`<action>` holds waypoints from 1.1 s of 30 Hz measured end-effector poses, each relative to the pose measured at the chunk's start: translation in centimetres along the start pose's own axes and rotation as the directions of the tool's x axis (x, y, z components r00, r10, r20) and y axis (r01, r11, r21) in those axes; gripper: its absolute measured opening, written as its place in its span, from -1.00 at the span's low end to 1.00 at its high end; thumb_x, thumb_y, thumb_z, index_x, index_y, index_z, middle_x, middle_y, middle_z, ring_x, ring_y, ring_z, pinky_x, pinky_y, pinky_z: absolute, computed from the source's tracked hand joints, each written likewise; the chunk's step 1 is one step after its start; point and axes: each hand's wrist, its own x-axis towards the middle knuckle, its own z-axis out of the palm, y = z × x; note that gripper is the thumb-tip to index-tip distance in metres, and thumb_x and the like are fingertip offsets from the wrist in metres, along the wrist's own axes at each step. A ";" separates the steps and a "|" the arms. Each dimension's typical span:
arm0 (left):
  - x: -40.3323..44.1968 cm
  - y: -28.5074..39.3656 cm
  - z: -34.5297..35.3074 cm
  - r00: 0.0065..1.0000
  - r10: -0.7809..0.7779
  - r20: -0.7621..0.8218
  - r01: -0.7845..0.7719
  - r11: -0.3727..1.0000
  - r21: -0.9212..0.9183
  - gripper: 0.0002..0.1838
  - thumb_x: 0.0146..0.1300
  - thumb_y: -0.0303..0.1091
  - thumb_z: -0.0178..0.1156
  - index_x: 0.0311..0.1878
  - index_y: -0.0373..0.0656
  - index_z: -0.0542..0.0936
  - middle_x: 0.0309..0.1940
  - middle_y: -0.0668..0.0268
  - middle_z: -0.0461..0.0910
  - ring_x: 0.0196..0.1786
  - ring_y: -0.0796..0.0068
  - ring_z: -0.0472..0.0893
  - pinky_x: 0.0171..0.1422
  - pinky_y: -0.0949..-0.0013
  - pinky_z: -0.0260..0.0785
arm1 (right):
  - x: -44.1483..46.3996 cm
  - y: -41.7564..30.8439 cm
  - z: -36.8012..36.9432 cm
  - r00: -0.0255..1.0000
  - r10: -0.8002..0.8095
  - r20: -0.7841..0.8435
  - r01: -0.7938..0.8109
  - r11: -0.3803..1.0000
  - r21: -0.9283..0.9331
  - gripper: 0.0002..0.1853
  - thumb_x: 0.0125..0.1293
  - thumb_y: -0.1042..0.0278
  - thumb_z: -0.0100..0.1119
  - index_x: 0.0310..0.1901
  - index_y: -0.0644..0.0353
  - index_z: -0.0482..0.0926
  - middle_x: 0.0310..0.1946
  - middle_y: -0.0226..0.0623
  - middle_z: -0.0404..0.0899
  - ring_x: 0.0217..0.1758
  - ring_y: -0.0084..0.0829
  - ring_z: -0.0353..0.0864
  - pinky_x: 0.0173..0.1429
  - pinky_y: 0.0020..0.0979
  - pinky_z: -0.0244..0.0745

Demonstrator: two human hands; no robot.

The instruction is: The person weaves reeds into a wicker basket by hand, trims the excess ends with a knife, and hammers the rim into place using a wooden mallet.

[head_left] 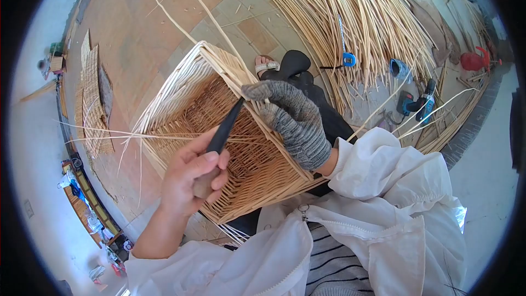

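Note:
My bare left hand (189,172) is closed around a tapered tool like a bodkin (223,130), with a dark blade and a wooden handle. Its point meets the woven rim of a square wicker basket (171,92), right by my right fingertips. My right hand (296,120), in a grey knitted glove, grips that rim from the outer side. The basket lies tilted on my lap, its open mouth facing up and toward me. Long loose canes (205,8) stick out from its corners. Whether the blade goes between the rim strands I cannot tell.
A large bundle of canes (361,16) covers the floor at the upper right. Near it lie a blue tape measure (348,59), a power drill (424,107) and a red object (474,61). Woven pieces (92,96) lie at left. A foot in a sandal (267,66) shows beyond the basket.

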 end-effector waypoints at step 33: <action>-3.0 0.0 5.7 0.846 0.485 0.222 0.005 -0.424 0.906 -0.42 0.01 -0.51 0.12 0.20 -0.37 0.38 -0.52 0.27 0.41 -0.51 0.39 0.53 -0.49 0.45 0.39 | 4.7 -1.8 0.7 0.952 0.299 -0.062 -0.264 0.703 -0.661 -0.60 -0.12 0.35 0.47 -0.19 0.29 0.62 -0.43 -0.21 0.63 -0.36 -0.41 0.54 -0.17 -0.45 0.42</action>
